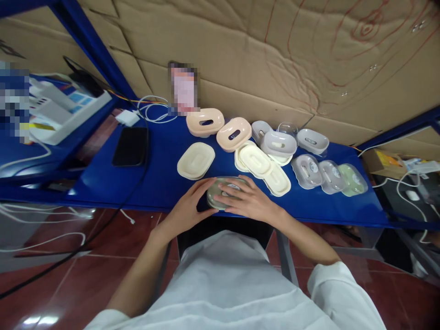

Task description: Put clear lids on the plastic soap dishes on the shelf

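Both hands, left hand [188, 207] and right hand [248, 200], clasp one clear soap dish [225, 190] at table edge [144, 201]; roughly twelve dishes behind; bare blue left.

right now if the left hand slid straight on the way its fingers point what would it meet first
Most likely the clear oval dish its fingertips already touch; the left hand points right, toward the right hand on the far side.
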{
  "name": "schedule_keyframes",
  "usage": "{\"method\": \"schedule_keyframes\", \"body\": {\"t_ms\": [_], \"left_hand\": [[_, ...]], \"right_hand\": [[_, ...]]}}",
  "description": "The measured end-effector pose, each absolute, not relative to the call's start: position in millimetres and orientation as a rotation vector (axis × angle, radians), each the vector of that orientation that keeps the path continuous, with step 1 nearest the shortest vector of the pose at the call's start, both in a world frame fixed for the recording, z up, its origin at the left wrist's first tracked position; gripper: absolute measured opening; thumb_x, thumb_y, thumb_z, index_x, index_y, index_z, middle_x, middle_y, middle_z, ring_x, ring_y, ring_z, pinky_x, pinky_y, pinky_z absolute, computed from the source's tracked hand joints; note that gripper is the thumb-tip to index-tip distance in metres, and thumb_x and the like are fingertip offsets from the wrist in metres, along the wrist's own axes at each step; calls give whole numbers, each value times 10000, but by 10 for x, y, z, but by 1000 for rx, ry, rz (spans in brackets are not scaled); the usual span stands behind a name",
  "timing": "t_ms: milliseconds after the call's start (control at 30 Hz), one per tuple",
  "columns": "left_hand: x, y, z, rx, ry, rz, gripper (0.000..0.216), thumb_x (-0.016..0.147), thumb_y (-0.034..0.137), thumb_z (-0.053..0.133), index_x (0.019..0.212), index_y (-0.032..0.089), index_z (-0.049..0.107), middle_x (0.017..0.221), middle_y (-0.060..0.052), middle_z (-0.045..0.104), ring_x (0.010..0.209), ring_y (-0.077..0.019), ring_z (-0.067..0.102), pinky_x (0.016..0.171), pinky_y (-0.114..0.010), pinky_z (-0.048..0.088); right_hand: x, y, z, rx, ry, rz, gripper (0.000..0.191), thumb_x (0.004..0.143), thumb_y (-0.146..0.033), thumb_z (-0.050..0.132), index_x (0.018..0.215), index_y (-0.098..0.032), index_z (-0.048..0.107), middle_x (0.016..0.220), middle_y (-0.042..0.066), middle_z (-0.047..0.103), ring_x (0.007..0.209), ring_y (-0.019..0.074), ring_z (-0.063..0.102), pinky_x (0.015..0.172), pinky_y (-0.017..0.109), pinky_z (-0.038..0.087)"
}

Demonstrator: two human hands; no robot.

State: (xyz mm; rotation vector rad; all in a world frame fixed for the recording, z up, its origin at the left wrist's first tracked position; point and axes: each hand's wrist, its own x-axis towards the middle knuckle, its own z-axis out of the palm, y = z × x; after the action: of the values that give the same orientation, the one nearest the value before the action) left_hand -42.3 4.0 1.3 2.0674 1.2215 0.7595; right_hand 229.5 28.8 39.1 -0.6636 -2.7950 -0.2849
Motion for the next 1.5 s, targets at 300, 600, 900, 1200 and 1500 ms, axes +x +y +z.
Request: {"method": "schedule_keyframes", "body": {"t_ms": [300, 600, 900, 1200, 1500], "left_hand": [[-426, 29, 47, 2040, 1218, 754, 723, 971, 463, 718, 1615, 313, 425, 1633, -86, 523, 1517, -311, 516, 1262, -515, 450], [-405, 27, 17, 2073, 1200, 773, 735, 992, 448, 683, 1645, 315, 375, 1667, -92, 487, 1535, -304, 499, 1258, -512, 456], [-396, -10, 17, 2096, 1202, 754, 767, 1010, 502, 673, 1676, 365, 318, 1741, -72, 387, 1558, -302, 472, 1237, -483, 483], [-348, -26, 35, 2103, 1253, 824, 550, 1067, 470, 588, 1590, 353, 466, 1564, -52, 591, 1436, -265, 599, 1215, -460, 513], [-314, -28, 2, 2143, 1277, 849, 390, 1070, 456, 566, 1438, 347, 633, 1502, -37, 638, 1366, -260, 647, 1175, -447, 550]], "right_hand": [[2268, 202, 224, -718, -2717, -389, 543, 1064, -523, 629, 1583, -415, 510, 1598, 16, 594, 1496, 279, 475, 1306, 631, 264], [2263, 33, 70, -1010, -2671, -193, 679, 987, -534, 729, 1605, -356, 510, 1594, 117, 580, 1581, 391, 394, 1281, 684, 320], [2598, -79, 417, -976, -2519, 124, 696, 1017, -457, 710, 1643, -295, 455, 1664, 140, 488, 1605, 342, 371, 1221, 560, 481], [4208, -930, 217, -1943, -1402, -676, 729, 1013, -600, 630, 1623, -225, 493, 1587, 212, 545, 1462, 434, 533, 1180, 651, 459], [5041, -1116, -198, -2148, -1211, -761, 702, 971, -652, 626, 1463, -153, 657, 1504, 257, 579, 1397, 489, 524, 1137, 704, 423]]}}
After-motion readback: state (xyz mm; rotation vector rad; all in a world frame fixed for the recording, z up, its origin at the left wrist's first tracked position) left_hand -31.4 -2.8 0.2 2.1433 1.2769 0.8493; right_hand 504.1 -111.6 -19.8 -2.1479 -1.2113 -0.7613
